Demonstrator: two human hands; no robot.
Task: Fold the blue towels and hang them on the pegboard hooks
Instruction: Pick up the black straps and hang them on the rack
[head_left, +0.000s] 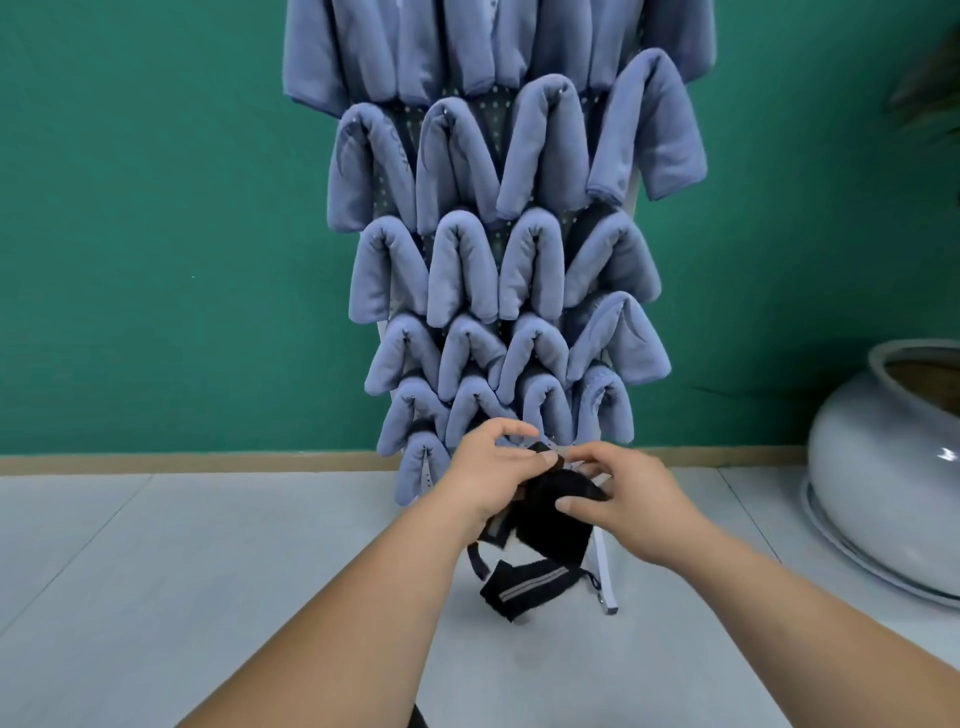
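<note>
while the blue towels (498, 249) hang folded over hooks on the pegboard (488, 109), row under row, both hands are low down in front of its bottom rows. the left hand (491, 473) and the right hand (628, 499) both pinch a black cloth thing (550, 525), not a towel. the towels hang just behind and above the hands. a big pale pot (883, 467) sits far right on the floor (208, 571).

Towels (498, 249) crowd pegboard (488, 111) at 12 o'clock; pot (883, 467) blocks 3 o'clock; floor (182, 561) open at 9 o'clock.
</note>
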